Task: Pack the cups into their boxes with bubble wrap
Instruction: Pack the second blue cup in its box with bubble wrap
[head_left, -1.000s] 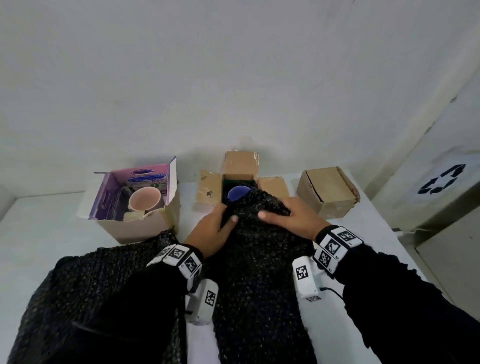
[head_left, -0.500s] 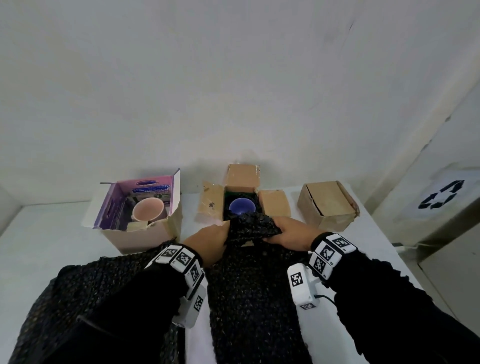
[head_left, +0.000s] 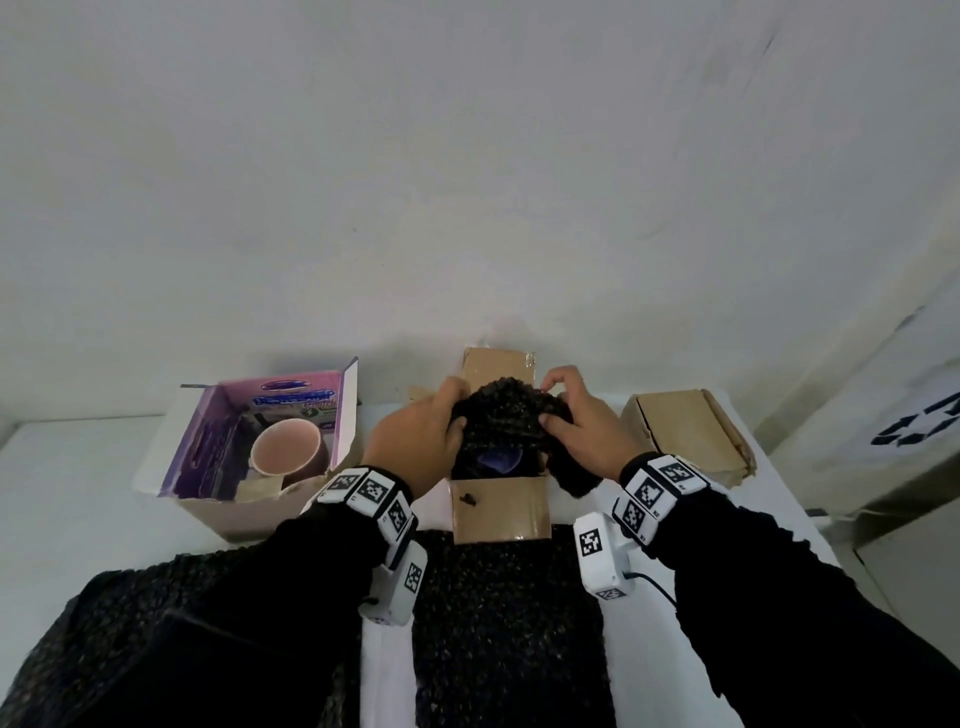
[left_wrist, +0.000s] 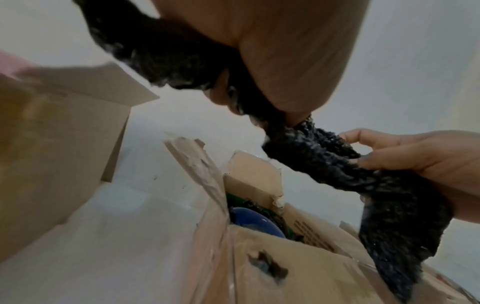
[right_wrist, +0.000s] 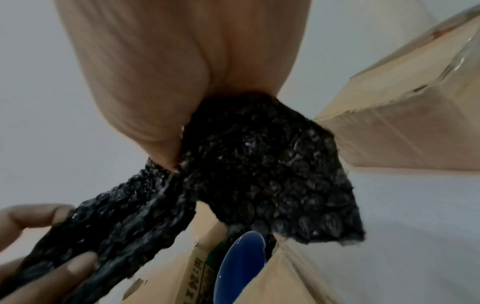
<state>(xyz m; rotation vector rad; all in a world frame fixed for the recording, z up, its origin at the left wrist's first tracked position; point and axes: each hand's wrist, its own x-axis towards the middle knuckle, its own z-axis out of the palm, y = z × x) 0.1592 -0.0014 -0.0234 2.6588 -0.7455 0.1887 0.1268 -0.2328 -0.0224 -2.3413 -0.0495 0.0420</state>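
Both hands hold a folded piece of black bubble wrap (head_left: 506, 415) (left_wrist: 324, 156) (right_wrist: 259, 156) just above the open middle cardboard box (head_left: 501, 509). My left hand (head_left: 415, 441) grips its left end; my right hand (head_left: 582, 431) pinches its right end. A blue cup (head_left: 498, 460) (left_wrist: 255, 221) (right_wrist: 240, 265) stands inside that box, partly hidden under the wrap. A pink cup (head_left: 285, 449) sits in the open purple-lined box (head_left: 249, 467) at the left.
A shut cardboard box (head_left: 685, 441) lies at the right. More sheets of black bubble wrap (head_left: 509, 623) cover the near table. A white wall rises right behind the boxes. A bin with a recycling sign (head_left: 919, 426) stands off the table's right edge.
Both hands have lifted a folded piece of bubble wrap off the table and carried it forward over the middle box. The head view has dropped lower.
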